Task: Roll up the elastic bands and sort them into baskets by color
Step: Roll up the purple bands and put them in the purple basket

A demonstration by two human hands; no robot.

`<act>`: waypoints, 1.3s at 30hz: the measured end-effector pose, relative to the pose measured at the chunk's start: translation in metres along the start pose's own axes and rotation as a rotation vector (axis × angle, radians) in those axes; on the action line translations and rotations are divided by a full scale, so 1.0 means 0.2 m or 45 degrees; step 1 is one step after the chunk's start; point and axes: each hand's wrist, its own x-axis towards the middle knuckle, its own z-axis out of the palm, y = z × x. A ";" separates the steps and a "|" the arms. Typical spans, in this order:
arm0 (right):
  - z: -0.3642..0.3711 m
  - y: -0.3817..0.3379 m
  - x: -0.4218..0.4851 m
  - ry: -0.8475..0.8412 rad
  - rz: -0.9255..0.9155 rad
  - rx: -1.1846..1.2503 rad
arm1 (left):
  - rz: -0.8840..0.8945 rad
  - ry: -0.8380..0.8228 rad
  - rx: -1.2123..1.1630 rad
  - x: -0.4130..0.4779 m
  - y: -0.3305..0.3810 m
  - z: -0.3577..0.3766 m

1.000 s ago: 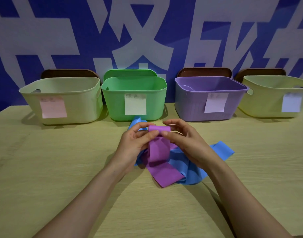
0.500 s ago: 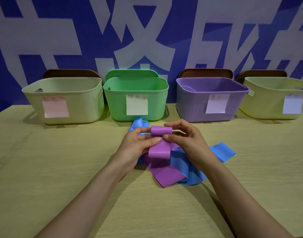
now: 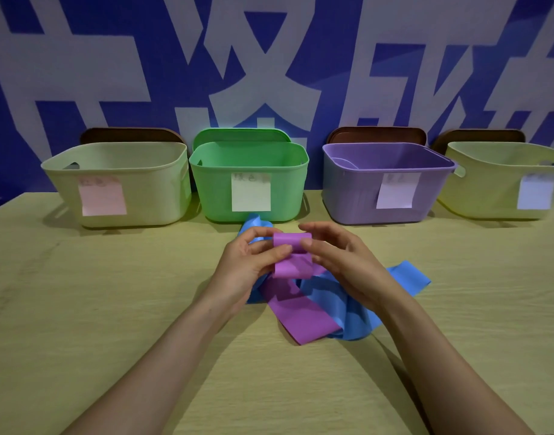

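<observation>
A blue wall point(image 3: 81, 58) with large white shapes fills the background. Below it lies a pale wood-grain table point(image 3: 81, 309). Four baskets stand in a row along its far edge: a cream basket point(image 3: 153, 189) at the left, then a green basket point(image 3: 216, 189), a purple basket point(image 3: 347, 196), and a second cream basket point(image 3: 489, 189) at the right, partly cut off by the frame. Each has a lid propped behind it.

In front of the green and purple baskets, a blue band point(image 3: 341, 306) lies loose and crumpled on the table, with one flat end reaching out to the right. A purple band point(image 3: 300, 318) lies across it. It is smooth and matte, and its near end lies flat on the table. Its far end is wound into a short tight roll that is raised above the pile.

The left hand point(image 3: 247, 265) has a closed grip on the roll's left end, thumb in front and fingers behind. The right hand point(image 3: 347, 265) has its thumb on the roll's right end and its fingers arched over the top.

A sticky note is stuck to the front of each basket. The note on the left cream basket is pink point(image 3: 102, 199) and the others are pale. The writing on them is too faint to read.
</observation>
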 end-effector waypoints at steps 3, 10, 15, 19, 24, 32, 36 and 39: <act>0.01 0.01 0.01 0.028 0.044 -0.032 | 0.025 -0.005 0.029 0.00 0.00 0.00; 0.01 0.02 0.00 0.078 -0.016 0.054 | -0.120 0.008 0.086 -0.01 -0.01 0.00; 0.01 0.01 0.00 0.045 -0.055 0.057 | -0.124 -0.027 -0.029 -0.01 0.00 -0.01; 0.01 0.02 0.00 0.031 -0.038 0.079 | -0.109 -0.052 -0.038 0.00 -0.01 0.00; 0.01 0.02 0.01 -0.012 -0.030 0.131 | -0.055 0.003 -0.121 0.02 -0.02 -0.02; 0.01 0.00 0.00 0.080 -0.094 -0.082 | 0.164 -0.034 0.177 0.01 -0.05 -0.01; 0.01 -0.05 -0.03 0.203 -0.202 -0.026 | 0.271 -0.042 0.405 -0.01 0.04 0.05; -0.04 -0.19 0.07 0.312 -0.279 0.060 | 0.350 -0.144 0.547 0.14 0.22 0.15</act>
